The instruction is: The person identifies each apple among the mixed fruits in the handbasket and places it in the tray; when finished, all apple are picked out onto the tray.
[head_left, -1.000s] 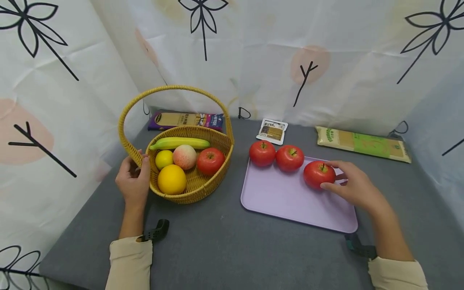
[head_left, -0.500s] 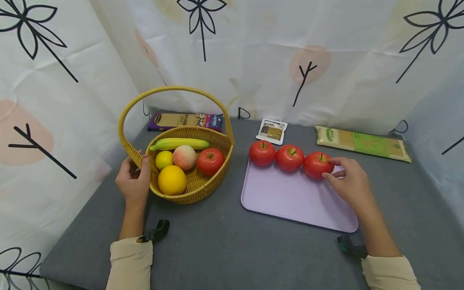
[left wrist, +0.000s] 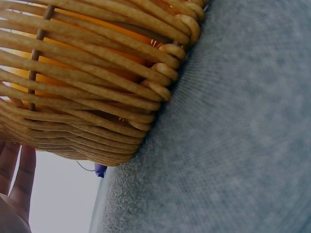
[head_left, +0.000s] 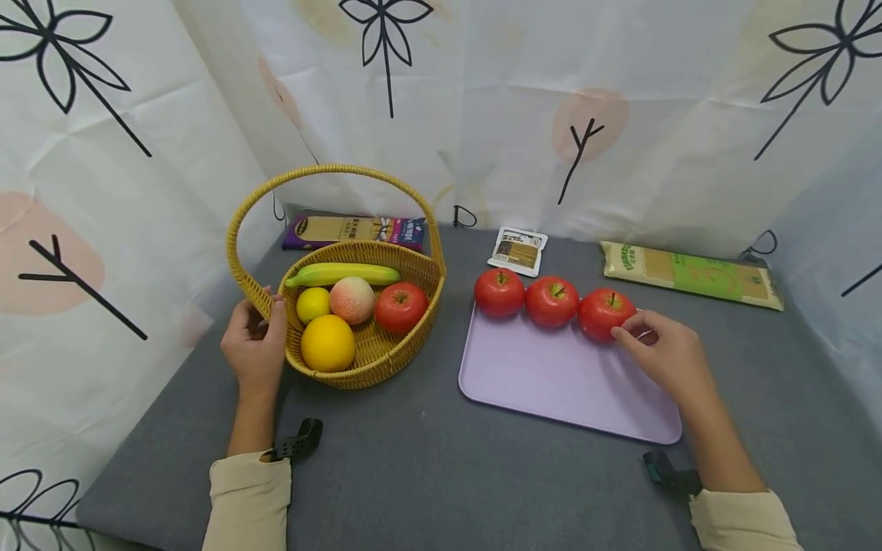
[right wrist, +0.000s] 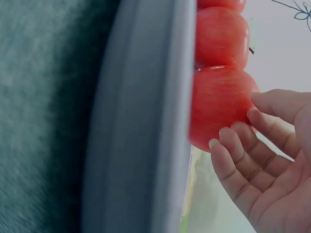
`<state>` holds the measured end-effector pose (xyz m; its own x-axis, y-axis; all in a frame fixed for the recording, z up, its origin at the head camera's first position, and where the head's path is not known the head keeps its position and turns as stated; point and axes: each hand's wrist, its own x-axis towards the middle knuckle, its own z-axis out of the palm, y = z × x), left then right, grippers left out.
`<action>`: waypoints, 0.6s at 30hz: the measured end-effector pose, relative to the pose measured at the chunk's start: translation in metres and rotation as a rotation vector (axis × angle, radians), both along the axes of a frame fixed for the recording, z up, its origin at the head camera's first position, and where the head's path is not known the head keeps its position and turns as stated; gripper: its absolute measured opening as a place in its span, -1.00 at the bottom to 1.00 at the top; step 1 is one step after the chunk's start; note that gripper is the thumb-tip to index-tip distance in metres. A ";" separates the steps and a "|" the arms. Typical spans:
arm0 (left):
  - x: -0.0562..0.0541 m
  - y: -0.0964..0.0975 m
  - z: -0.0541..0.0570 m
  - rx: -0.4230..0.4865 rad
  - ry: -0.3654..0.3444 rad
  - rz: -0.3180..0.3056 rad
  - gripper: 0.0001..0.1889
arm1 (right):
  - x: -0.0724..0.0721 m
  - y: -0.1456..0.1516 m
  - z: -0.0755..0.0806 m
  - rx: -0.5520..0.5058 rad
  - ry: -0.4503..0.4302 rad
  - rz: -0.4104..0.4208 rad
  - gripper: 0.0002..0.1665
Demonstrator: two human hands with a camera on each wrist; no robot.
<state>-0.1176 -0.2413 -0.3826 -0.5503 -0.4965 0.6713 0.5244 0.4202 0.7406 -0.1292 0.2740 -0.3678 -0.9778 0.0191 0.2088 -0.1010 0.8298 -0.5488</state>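
On the left, my left hand (head_left: 255,340) holds the lower left end of the handle of a yellow woven basket (head_left: 375,373). In it lie a banana (head_left: 342,274), a peach (head_left: 352,300), a lemon-like yellow fruit (head_left: 313,304), an orange (head_left: 328,343) and a red apple (head_left: 401,308). The left wrist view shows the basket's woven side (left wrist: 82,87) and a few fingers. At the far rim of a light purple tray (head_left: 558,383), three red apples stand in a row. My right hand (head_left: 664,352) is at the rightmost apple (head_left: 606,314), fingertips beside it and loosely bent.
Behind the basket lies a purple noodle-like packet (head_left: 354,231). A small white packet (head_left: 518,250) is behind the tray, and a long green-yellow packet (head_left: 692,275) lies at the back right. A printed white curtain (head_left: 482,115) borders the grey table (head_left: 413,474).
The rightmost apple has moved back and left until it is beside the other two. My right hand followed it, then its fingers drew back from the apple's top. The left hand stays.
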 end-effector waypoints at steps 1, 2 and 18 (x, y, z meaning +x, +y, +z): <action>0.000 0.000 0.000 0.000 0.000 0.000 -0.72 | 0.000 0.000 0.000 0.000 -0.007 0.011 -0.77; 0.000 0.000 -0.001 0.000 0.000 0.000 -0.72 | 0.000 0.000 0.000 -0.001 -0.016 0.021 -0.77; 0.000 -0.002 0.000 -0.012 -0.003 -0.006 -0.72 | -0.002 0.002 -0.007 -0.009 -0.077 0.061 -0.80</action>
